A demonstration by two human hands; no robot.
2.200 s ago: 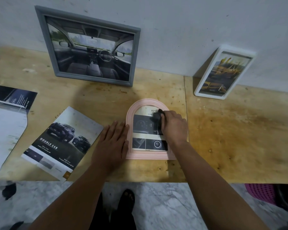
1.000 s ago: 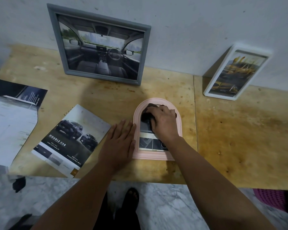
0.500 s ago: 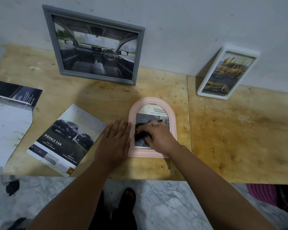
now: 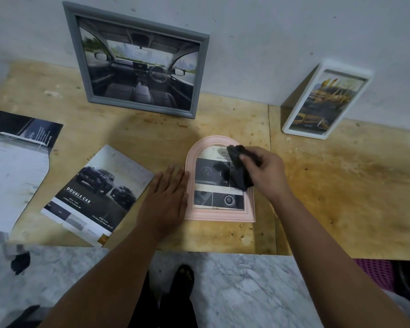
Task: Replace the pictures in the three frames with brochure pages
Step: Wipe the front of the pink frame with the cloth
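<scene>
A pink arched frame [image 4: 200, 215] lies flat on the wooden table [image 4: 341, 185], with a brochure page of car details under its glass. My right hand [image 4: 265, 174] is shut on a dark cloth [image 4: 240, 166] that rests on the upper right of the frame's glass. My left hand [image 4: 167, 197] lies flat, fingers together, on the table against the frame's left edge. A grey frame [image 4: 140, 67] with a car-interior page leans on the wall at the back. A white frame [image 4: 322, 100] with a yellow picture leans at the back right.
A "Double Cab" brochure [image 4: 95, 195] lies left of my left hand. A cut brochure sheet [image 4: 12, 169] lies at the far left edge. The table's front edge runs just below the frame, with marble floor [image 4: 234, 292] and a pink basket [image 4: 376, 273] beneath.
My right hand has moved the cloth from the lower left of the glass up to its upper right. My left hand has stayed against the frame's left side.
</scene>
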